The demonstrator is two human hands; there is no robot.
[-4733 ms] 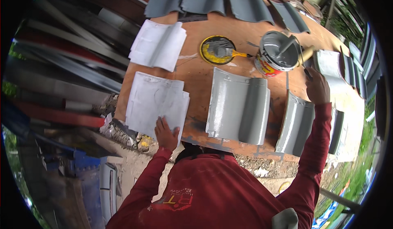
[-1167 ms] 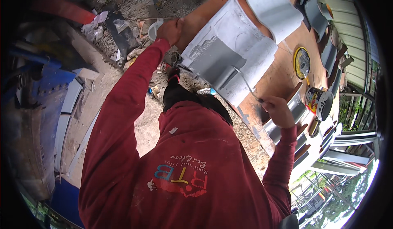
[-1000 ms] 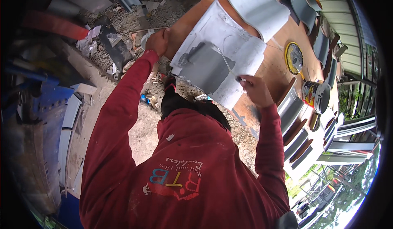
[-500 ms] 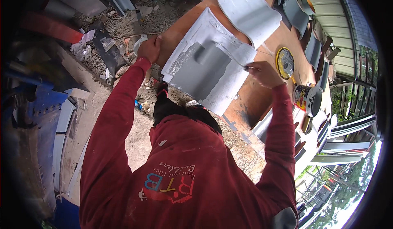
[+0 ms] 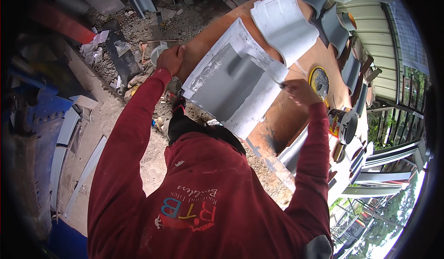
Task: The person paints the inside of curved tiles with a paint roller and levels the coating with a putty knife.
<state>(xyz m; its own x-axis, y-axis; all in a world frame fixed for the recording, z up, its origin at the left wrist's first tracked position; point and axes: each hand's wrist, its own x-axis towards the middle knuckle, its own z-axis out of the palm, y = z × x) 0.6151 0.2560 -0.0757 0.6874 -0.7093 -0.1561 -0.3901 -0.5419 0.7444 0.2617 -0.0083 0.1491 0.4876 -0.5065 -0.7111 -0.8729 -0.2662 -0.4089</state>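
Observation:
A white roof tile (image 5: 259,99) with a wide grey painted patch (image 5: 222,85) lies on the orange-brown table (image 5: 286,120) in front of me. My right hand (image 5: 299,92) is shut on a paintbrush (image 5: 280,82) whose tip touches the tile's right edge. My left hand (image 5: 170,59) is a closed fist on the table's left corner, just beside the tile's left edge. A second white tile (image 5: 282,23) lies farther along the table.
A yellow lid (image 5: 319,81) and an open paint can (image 5: 342,125) stand to the right of my brush hand. Several grey tiles (image 5: 333,25) lie at the table's far end. Rubble and scraps (image 5: 125,51) cover the ground to the left.
My right hand has carried the brush from the tile's near edge up along its right side. My left fist stays at the table corner. Since the oldest frame my view has swung left.

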